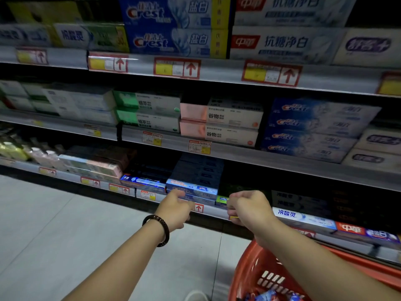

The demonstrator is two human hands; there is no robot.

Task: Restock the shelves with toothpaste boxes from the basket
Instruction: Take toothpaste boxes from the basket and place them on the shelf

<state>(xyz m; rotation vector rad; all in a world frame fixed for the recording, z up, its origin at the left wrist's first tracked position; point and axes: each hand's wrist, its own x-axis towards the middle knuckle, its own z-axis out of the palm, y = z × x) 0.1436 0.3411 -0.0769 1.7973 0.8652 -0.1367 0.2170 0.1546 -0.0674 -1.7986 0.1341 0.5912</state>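
A short stack of blue toothpaste boxes [192,189] lies at the front of the lowest shelf [212,210]. My left hand [175,206], with a dark bead bracelet on the wrist, has curled fingers and thumb at the left end of the lowest blue box. A small green-ended box [221,200] lies just right of the stack. My right hand [249,208] is curled at that box's right end; its fingertips are hidden behind the hand. The red basket [245,268] is under my right forearm, with blue packs [271,296] at its bottom.
Two upper shelves hold rows of Crest boxes [169,43] and other white, green and pink boxes, with price tags along the rails. More boxes [303,218] lie right of my hands. Grey tiled floor [65,235] spreads to the left.
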